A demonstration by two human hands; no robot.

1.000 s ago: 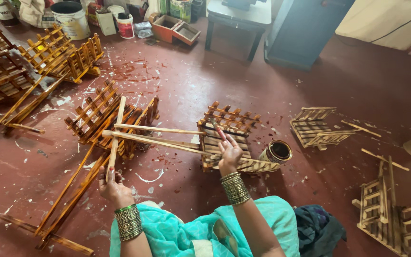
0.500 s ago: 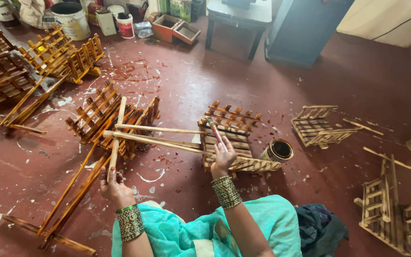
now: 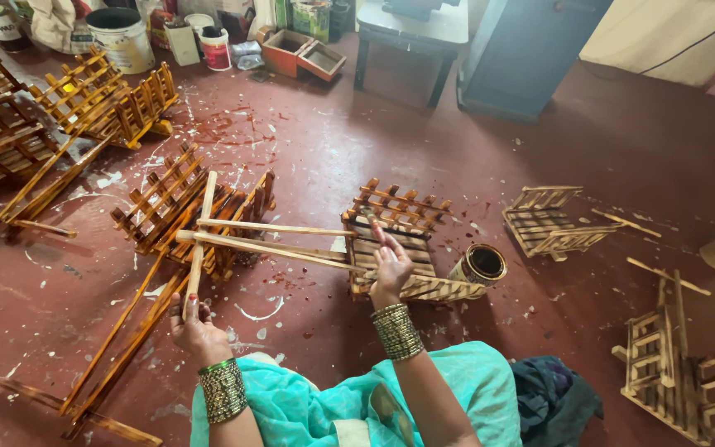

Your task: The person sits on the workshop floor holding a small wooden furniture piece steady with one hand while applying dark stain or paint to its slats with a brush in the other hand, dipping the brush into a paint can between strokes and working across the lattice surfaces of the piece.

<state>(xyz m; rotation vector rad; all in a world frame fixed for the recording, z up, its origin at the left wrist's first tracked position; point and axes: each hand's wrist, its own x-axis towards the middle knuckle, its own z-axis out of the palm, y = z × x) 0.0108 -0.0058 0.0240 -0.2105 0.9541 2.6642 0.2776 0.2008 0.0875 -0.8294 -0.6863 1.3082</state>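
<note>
Floor (image 3: 589, 124): I see dark red concrete, flecked with white and red paint | far edge: small grey table (image 3: 411, 29), blue-grey cabinet (image 3: 527, 50) beside it | far left: paint buckets (image 3: 122, 37) (one white, lidless) | upper right: cream wall (image 3: 664, 33) | light: soft, even daylight.

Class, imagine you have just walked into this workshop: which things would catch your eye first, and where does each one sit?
At bottom centre, the right hand works a small brush over a slatted bamboo rack, while the left hand grips a leg of a bamboo frame lying on the paint-spattered red floor. An open tin of dark varnish sits just right of the rack, and more finished racks are heaped at upper left.
</note>
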